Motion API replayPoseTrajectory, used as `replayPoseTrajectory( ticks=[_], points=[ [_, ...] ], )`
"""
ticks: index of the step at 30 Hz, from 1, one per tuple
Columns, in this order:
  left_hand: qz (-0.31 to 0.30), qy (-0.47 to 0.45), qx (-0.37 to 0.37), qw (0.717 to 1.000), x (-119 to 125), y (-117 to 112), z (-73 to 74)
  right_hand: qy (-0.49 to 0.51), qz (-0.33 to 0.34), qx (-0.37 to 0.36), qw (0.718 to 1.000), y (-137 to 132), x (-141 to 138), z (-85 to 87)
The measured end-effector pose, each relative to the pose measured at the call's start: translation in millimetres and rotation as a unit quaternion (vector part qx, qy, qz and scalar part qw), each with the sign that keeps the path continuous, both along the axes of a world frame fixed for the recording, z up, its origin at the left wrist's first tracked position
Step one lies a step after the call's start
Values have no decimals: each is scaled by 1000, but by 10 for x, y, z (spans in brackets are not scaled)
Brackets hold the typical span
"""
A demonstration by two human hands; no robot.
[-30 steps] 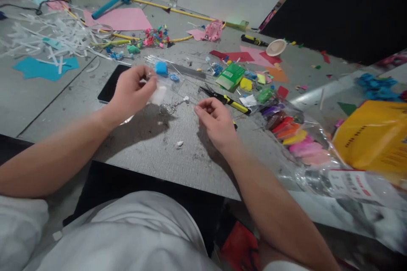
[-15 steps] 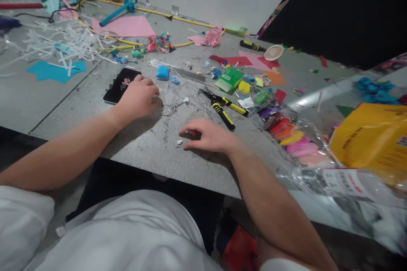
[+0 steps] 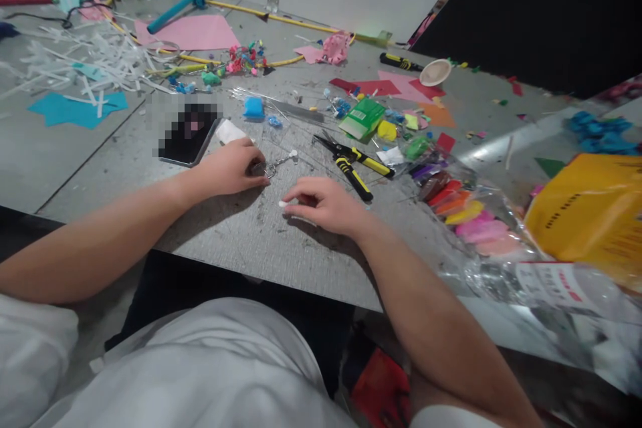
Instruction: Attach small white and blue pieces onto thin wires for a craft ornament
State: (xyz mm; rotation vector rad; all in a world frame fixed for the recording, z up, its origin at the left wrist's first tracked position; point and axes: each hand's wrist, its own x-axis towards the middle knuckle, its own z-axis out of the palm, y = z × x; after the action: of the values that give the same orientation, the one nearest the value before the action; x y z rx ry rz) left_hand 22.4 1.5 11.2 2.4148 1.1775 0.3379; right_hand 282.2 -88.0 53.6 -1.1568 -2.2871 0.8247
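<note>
My left hand point(image 3: 231, 167) has its fingers curled over the near end of a metal key ring point(image 3: 272, 169), thumb and fingertips closing on it. A short chain with a small white piece point(image 3: 293, 154) at its end runs out to the right. My right hand point(image 3: 324, 204) pinches a small white lump point(image 3: 282, 204), clay-like in look, between thumb and fingertips just above the table. Behind the left hand lie a white packet point(image 3: 231, 133) and a black phone point(image 3: 188, 140). Pliers with yellow-black handles point(image 3: 354, 160) rest beyond the right hand.
A blue clay block point(image 3: 253, 108) and thin metal pins point(image 3: 251, 95) lie farther back. To the right are a green box point(image 3: 362, 119), a bag of coloured clay point(image 3: 464, 214), a plastic bottle point(image 3: 546, 286) and a yellow package point(image 3: 592, 214). White paper strips point(image 3: 90, 60) cover the left.
My left hand has moved from beside the phone toward the key ring, uncovering the white packet. My right hand has picked up the small white lump from the table.
</note>
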Motion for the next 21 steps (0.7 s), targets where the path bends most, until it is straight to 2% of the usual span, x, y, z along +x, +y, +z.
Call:
replayPoseTrajectory(
  ticks=[4, 7, 10, 13, 15, 17, 21],
  points=[
    [51, -41, -47, 997, 57, -10, -1, 121, -155, 1, 980, 34, -70, -60],
    [71, -168, -143, 973, 137, -49, -42, 189, -215, 1, 958, 54, -130, -101],
    [78, -282, -265, 919, 265, -127, -112, 212, -237, 22, 948, 49, -179, -94],
    [50, -392, -396, 829, 377, -242, -156, 232, -257, 41, 937, 23, -223, -56],
    [27, -445, -440, 780, 410, -319, -156, 245, -260, 43, 933, 8, -246, -37],
    [10, -464, -456, 760, 410, -376, -136, 255, -252, 39, 933, 2, -260, -30],
    [-6, -458, -469, 755, 372, -414, -84, 256, -230, 33, 938, 9, -251, -33]
  ],
)
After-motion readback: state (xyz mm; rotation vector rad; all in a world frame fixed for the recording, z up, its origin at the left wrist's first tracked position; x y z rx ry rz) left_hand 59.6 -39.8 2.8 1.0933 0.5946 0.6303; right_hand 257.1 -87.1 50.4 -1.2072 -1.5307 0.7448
